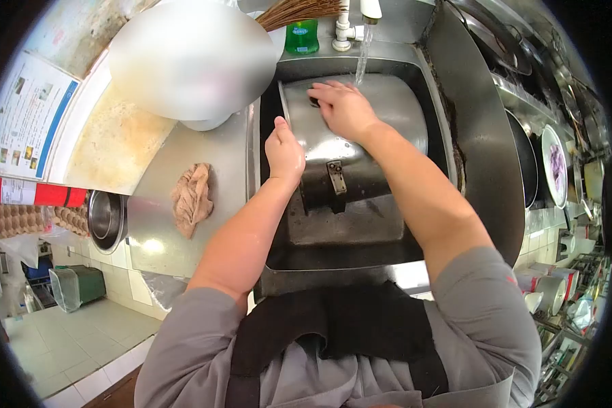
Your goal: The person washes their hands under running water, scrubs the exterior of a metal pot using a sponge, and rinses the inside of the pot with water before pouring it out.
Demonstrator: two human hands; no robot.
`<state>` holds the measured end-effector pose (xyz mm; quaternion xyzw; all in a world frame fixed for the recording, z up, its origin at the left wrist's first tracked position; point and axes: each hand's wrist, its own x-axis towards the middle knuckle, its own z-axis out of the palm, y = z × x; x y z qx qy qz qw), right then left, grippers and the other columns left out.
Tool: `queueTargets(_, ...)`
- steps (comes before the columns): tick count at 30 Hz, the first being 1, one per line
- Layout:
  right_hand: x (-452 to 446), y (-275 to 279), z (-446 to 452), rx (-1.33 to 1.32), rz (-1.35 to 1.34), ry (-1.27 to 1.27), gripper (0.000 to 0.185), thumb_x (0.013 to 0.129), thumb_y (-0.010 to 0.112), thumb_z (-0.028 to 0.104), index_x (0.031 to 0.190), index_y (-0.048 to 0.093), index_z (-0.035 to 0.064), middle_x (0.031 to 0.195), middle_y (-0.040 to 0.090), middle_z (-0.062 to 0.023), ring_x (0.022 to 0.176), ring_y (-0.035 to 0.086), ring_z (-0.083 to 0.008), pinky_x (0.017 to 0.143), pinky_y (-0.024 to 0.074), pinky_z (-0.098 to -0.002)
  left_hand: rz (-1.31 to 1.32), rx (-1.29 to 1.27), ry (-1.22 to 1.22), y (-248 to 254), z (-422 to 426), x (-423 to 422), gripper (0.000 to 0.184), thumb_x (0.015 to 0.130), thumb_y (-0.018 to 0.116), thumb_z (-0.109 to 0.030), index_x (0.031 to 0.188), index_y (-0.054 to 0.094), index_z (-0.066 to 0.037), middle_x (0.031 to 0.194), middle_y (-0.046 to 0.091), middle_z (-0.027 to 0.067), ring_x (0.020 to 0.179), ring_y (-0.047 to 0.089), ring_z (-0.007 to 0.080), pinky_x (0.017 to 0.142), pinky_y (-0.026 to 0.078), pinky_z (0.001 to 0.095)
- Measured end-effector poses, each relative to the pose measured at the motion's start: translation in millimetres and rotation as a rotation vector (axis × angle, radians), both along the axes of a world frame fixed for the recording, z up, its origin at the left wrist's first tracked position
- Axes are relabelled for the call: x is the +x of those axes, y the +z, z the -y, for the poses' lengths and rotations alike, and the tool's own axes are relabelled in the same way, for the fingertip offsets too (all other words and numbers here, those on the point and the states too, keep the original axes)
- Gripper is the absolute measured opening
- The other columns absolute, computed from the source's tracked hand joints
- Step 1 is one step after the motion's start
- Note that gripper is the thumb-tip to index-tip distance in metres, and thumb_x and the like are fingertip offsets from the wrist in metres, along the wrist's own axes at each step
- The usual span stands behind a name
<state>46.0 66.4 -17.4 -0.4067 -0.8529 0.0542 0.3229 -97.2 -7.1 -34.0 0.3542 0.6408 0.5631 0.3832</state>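
Observation:
A large curved metal piece [394, 102] with a dark bracket on its near side lies tilted in the steel sink [270, 262]. My left hand [285, 155] is at its left edge, fingers curled around that edge. On its upper face rests my right hand [343, 109], fingers bent over a small dark thing that is mostly hidden. Water [364, 58] runs from the white tap [370, 10] just behind my right hand, onto the far part of the metal.
A crumpled brown cloth [192, 199] lies on the steel counter left of the sink. Behind the sink stand a green bottle [302, 37] and a bundle of thin sticks [299, 12]. A steel wall [483, 149] rises at the right, with pans beyond.

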Motion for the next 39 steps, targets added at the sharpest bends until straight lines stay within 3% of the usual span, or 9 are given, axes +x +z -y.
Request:
queueTargets(5, -9, -12, 89, 0.030, -0.061, 0.116, 0.022, 0.087, 0.059, 0.013, 0.105, 0.072, 0.0109, 0.125, 0.067, -0.0058, 0.121, 0.058, -0.0305, 0.105, 0.0434, -0.0509, -0.054, 0.102, 0.019, -20, -5, -3, 0.060, 0.108, 0.031, -0.040, 0.077, 0.060, 0.003, 0.065, 0.053, 0.0061, 0.063, 0.047, 0.0161, 0.062, 0.040, 0.0358)
queueTargets(13, -49, 0, -19, -0.291, -0.056, -0.030, 0.022, 0.088, 0.060, 0.013, 0.106, 0.072, 0.0109, 0.119, 0.069, -0.0072, 0.118, 0.060, -0.0327, 0.101, 0.0444, -0.0542, -0.145, 0.101, -0.061, -13, 7, -5, 0.055, 0.108, 0.033, -0.036, 0.075, 0.053, 0.003, 0.065, 0.055, 0.0120, 0.062, 0.047, 0.0229, 0.063, 0.041, 0.0398)
queueTargets(19, -17, -9, 65, 0.036, -0.019, 0.092, 0.026, 0.084, 0.063, 0.012, 0.108, 0.073, 0.0132, 0.115, 0.070, -0.0082, 0.120, 0.060, -0.0312, 0.106, 0.0415, -0.0543, -0.158, 0.219, -0.006, -19, 8, 3, 0.054, 0.107, 0.034, -0.036, 0.075, 0.054, 0.003, 0.067, 0.057, 0.0161, 0.063, 0.051, 0.0282, 0.065, 0.042, 0.0422)
queueTargets(25, -59, 4, -53, -0.322, 0.028, -0.108, 0.024, 0.089, 0.055, 0.029, 0.092, 0.072, 0.0116, 0.094, 0.071, -0.0156, 0.090, 0.066, -0.0394, 0.080, 0.0536, -0.0474, -0.048, 0.263, -0.040, -14, 2, 2, 0.054, 0.107, 0.034, -0.036, 0.082, 0.061, 0.004, 0.075, 0.062, 0.0244, 0.071, 0.059, 0.0375, 0.070, 0.045, 0.0439)
queueTargets(27, -46, -7, 3, -0.144, -0.062, -0.055, 0.026, 0.088, 0.057, 0.032, 0.096, 0.074, 0.0141, 0.099, 0.072, -0.0124, 0.095, 0.067, -0.0360, 0.084, 0.0541, -0.0444, -0.325, 0.131, -0.041, -11, 2, -5, 0.055, 0.107, 0.033, -0.036, 0.083, 0.061, 0.005, 0.077, 0.064, 0.0234, 0.071, 0.059, 0.0373, 0.071, 0.046, 0.0425)
queueTargets(29, -16, -22, 47, 0.207, -0.154, 0.150, 0.027, 0.088, 0.058, 0.036, 0.097, 0.075, 0.0161, 0.104, 0.072, -0.0101, 0.097, 0.067, -0.0347, 0.085, 0.0542, -0.0428, -0.237, 0.176, -0.066, -9, 2, -3, 0.055, 0.107, 0.032, -0.036, 0.084, 0.061, 0.005, 0.076, 0.064, 0.0236, 0.072, 0.060, 0.0384, 0.071, 0.045, 0.0433)
queueTargets(32, -3, -21, 31, 0.266, -0.052, 0.124, 0.024, 0.086, 0.063, 0.034, 0.100, 0.075, 0.0182, 0.111, 0.071, -0.0087, 0.099, 0.067, -0.0332, 0.086, 0.0543, -0.0417, -0.240, 0.051, -0.075, -11, 0, -5, 0.055, 0.107, 0.033, -0.036, 0.077, 0.057, 0.004, 0.066, 0.057, 0.0179, 0.062, 0.050, 0.0316, 0.066, 0.043, 0.0427)
queueTargets(35, -21, 10, -31, -0.358, -0.005, -0.162, 0.021, 0.084, 0.066, 0.024, 0.102, 0.074, 0.0179, 0.114, 0.070, -0.0100, 0.099, 0.067, -0.0338, 0.086, 0.0543, -0.0435, -0.199, 0.096, -0.093, -10, -1, -6, 0.056, 0.107, 0.035, -0.038, 0.079, 0.058, 0.004, 0.068, 0.060, 0.0175, 0.064, 0.052, 0.0314, 0.068, 0.044, 0.0420)
queueTargets(39, -32, -7, 32, -0.019, -0.075, -0.015, 0.024, 0.082, 0.065, 0.018, 0.104, 0.074, 0.0166, 0.111, 0.071, -0.0096, 0.103, 0.066, -0.0343, 0.089, 0.0536, -0.0439, -0.319, 0.070, -0.134, -7, 9, -7, 0.055, 0.106, 0.035, -0.039, 0.092, 0.065, 0.005, 0.085, 0.069, 0.0216, 0.083, 0.066, 0.0349, 0.077, 0.048, 0.0405)
